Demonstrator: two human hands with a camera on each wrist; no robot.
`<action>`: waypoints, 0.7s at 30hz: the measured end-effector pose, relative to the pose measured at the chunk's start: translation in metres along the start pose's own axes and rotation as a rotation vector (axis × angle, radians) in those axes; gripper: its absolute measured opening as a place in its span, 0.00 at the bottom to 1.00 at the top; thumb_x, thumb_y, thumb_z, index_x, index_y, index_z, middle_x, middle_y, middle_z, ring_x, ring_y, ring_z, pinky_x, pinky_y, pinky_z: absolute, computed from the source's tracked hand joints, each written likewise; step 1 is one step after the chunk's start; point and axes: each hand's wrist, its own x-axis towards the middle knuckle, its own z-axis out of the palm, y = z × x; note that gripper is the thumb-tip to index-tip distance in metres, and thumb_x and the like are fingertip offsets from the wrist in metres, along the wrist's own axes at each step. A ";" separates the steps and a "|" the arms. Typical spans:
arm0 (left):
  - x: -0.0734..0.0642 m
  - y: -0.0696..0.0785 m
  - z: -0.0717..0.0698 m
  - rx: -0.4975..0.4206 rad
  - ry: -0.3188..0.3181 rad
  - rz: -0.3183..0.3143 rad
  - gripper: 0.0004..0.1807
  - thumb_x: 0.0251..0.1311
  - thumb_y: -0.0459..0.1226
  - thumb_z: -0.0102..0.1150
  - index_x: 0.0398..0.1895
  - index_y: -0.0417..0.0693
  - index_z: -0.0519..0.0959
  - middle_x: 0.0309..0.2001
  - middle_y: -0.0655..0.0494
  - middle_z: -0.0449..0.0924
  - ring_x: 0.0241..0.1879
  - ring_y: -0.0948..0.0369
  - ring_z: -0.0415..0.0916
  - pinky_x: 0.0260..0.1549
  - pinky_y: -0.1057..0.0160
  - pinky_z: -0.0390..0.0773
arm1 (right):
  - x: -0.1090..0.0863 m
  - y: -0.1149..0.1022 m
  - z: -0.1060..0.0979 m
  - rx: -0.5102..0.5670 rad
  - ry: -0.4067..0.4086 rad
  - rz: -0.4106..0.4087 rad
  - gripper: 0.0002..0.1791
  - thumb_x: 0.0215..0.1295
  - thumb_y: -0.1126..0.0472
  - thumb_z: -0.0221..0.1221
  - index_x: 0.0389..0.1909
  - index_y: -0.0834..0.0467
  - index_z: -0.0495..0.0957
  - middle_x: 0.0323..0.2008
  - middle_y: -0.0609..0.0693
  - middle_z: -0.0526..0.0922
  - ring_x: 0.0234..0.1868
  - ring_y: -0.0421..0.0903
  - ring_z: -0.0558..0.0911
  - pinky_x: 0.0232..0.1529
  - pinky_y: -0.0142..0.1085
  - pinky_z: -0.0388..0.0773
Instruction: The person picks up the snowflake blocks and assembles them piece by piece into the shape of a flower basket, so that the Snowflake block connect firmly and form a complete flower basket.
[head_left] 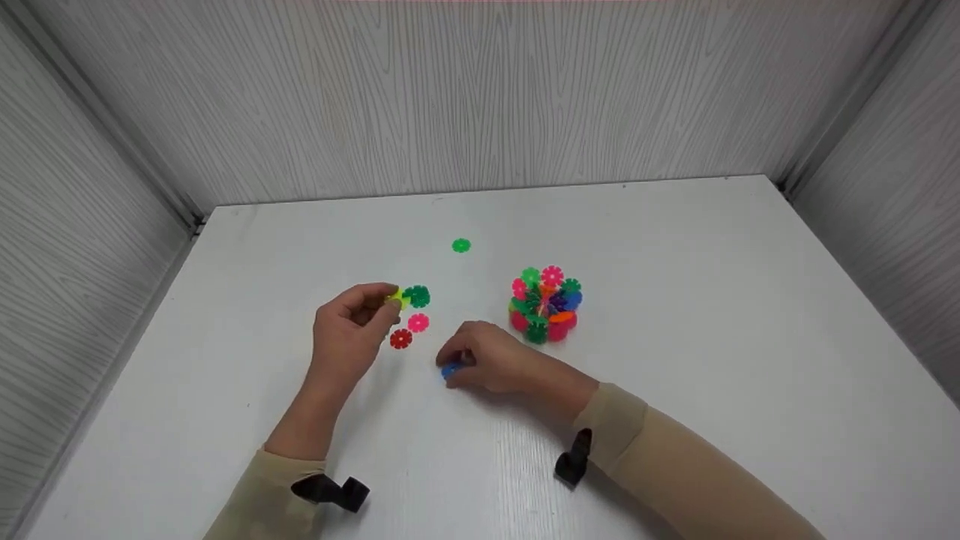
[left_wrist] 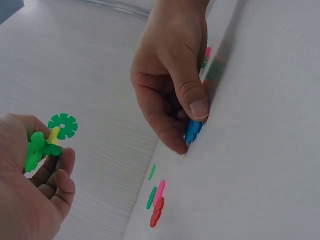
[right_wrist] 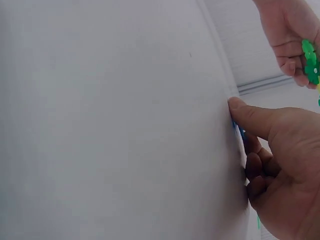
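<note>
My left hand [head_left: 349, 328] is raised above the table and pinches a small cluster of joined snowflake discs, a yellow disc [left_wrist: 53, 135] with green discs [left_wrist: 63, 126] slotted to it. My right hand [head_left: 491, 358] is down at the tabletop, thumb and fingers pinching a blue snowflake disc [head_left: 451, 370]; its fingers hide part of that disc. Near the left hand, a pink disc [head_left: 418, 322] and a red disc [head_left: 401, 339] lie flat. A dark green disc [left_wrist: 151, 198] lies beside them in the left wrist view.
A round, many-coloured assembly of joined snowflake discs [head_left: 545, 306] stands on the white table [head_left: 675, 300], beyond the right hand. One light green disc [head_left: 461, 245] lies farther back. Pale wood-grain panels [head_left: 480, 97] rise behind the table and at both sides.
</note>
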 end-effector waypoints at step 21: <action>-0.022 -0.002 0.061 0.002 -0.176 0.087 0.13 0.69 0.34 0.68 0.55 0.50 0.88 0.46 0.57 0.87 0.42 0.56 0.80 0.44 0.68 0.84 | -0.074 0.028 -0.034 0.677 0.444 -0.159 0.19 0.74 0.67 0.65 0.63 0.62 0.83 0.48 0.62 0.88 0.44 0.53 0.91 0.52 0.42 0.87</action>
